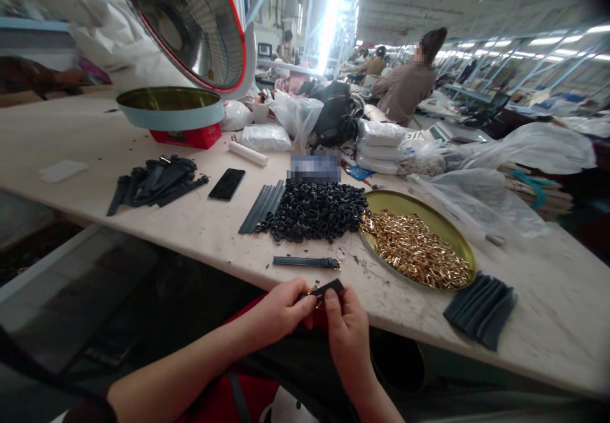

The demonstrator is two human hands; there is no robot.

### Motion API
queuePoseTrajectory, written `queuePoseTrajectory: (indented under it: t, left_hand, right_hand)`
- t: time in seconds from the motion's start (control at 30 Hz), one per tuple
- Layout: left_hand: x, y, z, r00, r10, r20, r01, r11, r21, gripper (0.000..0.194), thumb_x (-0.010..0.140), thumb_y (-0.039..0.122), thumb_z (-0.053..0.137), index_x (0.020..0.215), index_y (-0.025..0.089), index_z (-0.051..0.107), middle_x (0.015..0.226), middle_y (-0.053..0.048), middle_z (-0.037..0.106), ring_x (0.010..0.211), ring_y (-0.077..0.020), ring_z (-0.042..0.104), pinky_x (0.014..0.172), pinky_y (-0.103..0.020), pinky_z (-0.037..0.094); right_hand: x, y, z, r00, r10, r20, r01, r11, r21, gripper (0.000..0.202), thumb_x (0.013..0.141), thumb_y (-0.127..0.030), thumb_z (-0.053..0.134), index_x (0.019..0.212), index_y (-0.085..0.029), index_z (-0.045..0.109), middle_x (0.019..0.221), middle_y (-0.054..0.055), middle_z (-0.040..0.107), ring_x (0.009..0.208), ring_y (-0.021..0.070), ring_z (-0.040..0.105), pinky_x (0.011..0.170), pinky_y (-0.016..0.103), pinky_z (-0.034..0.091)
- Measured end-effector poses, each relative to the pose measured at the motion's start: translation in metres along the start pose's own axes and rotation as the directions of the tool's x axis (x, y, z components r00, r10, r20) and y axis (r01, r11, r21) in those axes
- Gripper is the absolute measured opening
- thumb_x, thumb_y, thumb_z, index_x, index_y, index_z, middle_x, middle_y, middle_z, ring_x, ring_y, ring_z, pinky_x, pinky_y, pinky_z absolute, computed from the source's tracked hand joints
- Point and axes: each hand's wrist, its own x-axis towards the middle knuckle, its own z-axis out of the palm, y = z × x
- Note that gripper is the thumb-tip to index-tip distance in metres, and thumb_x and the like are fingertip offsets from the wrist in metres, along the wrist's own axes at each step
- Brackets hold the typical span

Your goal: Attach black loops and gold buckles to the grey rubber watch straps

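Observation:
Just off the table's front edge, both my hands hold one short black strap (328,289). My left hand (288,305) is closed at its left end, where a small gold buckle (315,291) shows between the fingers. With thumb on top, my right hand (347,318) pinches the strap's right part. Close beyond my hands a finished-looking dark strap (302,261) lies flat, a gold buckle at its right end. Behind it is a heap of small black loops (319,212), with flat dark strips (262,208) at its left. Gold buckles (419,248) fill much of a round tray (452,232).
A bundle of dark straps (480,310) lies at the right edge, and a pile of buckled straps (159,180) at the left. A phone (227,183), a round tin (171,115) on a red box (185,136), a fan (190,23) and plastic bags (476,201) stand around. A person (407,86) is beyond.

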Motion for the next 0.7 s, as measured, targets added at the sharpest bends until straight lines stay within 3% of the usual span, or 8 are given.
queuePoseTrajectory:
  t: [0.1, 0.17, 0.3, 0.43, 0.53, 0.63, 0.7]
  left_hand:
    - [0.001, -0.002, 0.001, 1.000, 0.011, -0.005, -0.012, 0.998, -0.056, 0.024, 0.083, 0.037, 0.039, 0.076, 0.015, 0.045, 0.061, 0.002, 0.055, 0.040, -0.0054, 0.038, 0.038, -0.017, 0.028]
    - [0.003, -0.003, 0.002, 1.000, 0.017, 0.000, -0.017, 0.996, -0.086, 0.024, 0.082, 0.038, 0.039, 0.075, 0.015, 0.044, 0.061, 0.002, 0.056, 0.039, -0.0051, 0.038, 0.038, -0.017, 0.028]
    - [0.007, -0.004, 0.004, 1.000, -0.006, -0.016, 0.004, 0.993, -0.114, 0.025, 0.082, 0.039, 0.039, 0.074, 0.015, 0.043, 0.058, 0.003, 0.054, 0.038, -0.0052, 0.037, 0.037, -0.017, 0.027]
    - [0.008, -0.005, 0.005, 0.993, -0.028, -0.116, 0.026, 0.999, -0.026, 0.025, 0.083, 0.036, 0.037, 0.068, 0.016, 0.043, 0.054, 0.004, 0.049, 0.041, -0.0066, 0.038, 0.040, -0.018, 0.028]
    - [0.011, -0.006, 0.005, 0.986, -0.027, -0.166, 0.037, 0.998, 0.056, 0.023, 0.082, 0.030, 0.039, 0.064, 0.016, 0.043, 0.051, 0.005, 0.046, 0.045, -0.0074, 0.040, 0.044, -0.019, 0.029]
    - [0.014, -0.007, 0.004, 0.987, -0.027, -0.157, 0.039, 0.996, 0.074, 0.023, 0.082, 0.028, 0.040, 0.062, 0.017, 0.044, 0.051, 0.006, 0.045, 0.048, -0.0081, 0.041, 0.047, -0.020, 0.030]
    - [0.017, -0.007, 0.004, 0.988, -0.024, -0.152, 0.035, 0.997, 0.068, 0.023, 0.082, 0.029, 0.040, 0.062, 0.017, 0.044, 0.052, 0.005, 0.046, 0.050, -0.0087, 0.042, 0.049, -0.020, 0.031]
  right_hand:
    - [0.004, 0.000, -0.002, 0.989, 0.125, 0.083, -0.133, 0.986, 0.101, 0.028, 0.084, -0.046, 0.042, 0.076, -0.020, 0.047, 0.060, -0.002, 0.051, 0.054, 0.0138, 0.049, 0.051, 0.026, 0.038]
    - [0.006, 0.001, -0.003, 0.988, 0.131, 0.077, -0.139, 0.985, 0.101, 0.029, 0.084, -0.047, 0.042, 0.075, -0.020, 0.047, 0.059, -0.002, 0.052, 0.054, 0.0135, 0.049, 0.052, 0.026, 0.039]
    - [0.008, 0.003, -0.005, 0.999, 0.036, 0.032, -0.036, 0.999, -0.025, 0.025, 0.085, -0.042, 0.042, 0.077, -0.020, 0.050, 0.064, 0.000, 0.056, 0.059, 0.0154, 0.053, 0.056, 0.027, 0.040]
    - [0.007, 0.010, -0.003, 0.998, -0.061, -0.002, 0.061, 0.994, -0.090, 0.016, 0.079, -0.036, 0.052, 0.081, -0.021, 0.055, 0.074, 0.002, 0.058, 0.067, 0.0164, 0.054, 0.061, 0.028, 0.042]
    - [0.012, 0.015, -0.002, 0.989, 0.102, 0.108, -0.115, 0.986, 0.122, 0.017, 0.076, -0.036, 0.057, 0.082, -0.020, 0.054, 0.072, 0.000, 0.057, 0.065, 0.0151, 0.054, 0.062, 0.027, 0.043]
    - [0.022, 0.017, -0.003, 0.906, 0.265, 0.331, -0.382, 0.847, 0.369, 0.019, 0.074, -0.035, 0.059, 0.084, -0.019, 0.054, 0.073, -0.001, 0.058, 0.065, 0.0135, 0.054, 0.063, 0.027, 0.044]
    - [0.027, 0.017, -0.004, 0.843, 0.322, 0.431, -0.509, 0.737, 0.445, 0.018, 0.074, -0.033, 0.060, 0.083, -0.019, 0.054, 0.071, -0.002, 0.057, 0.061, 0.0117, 0.053, 0.062, 0.027, 0.044]
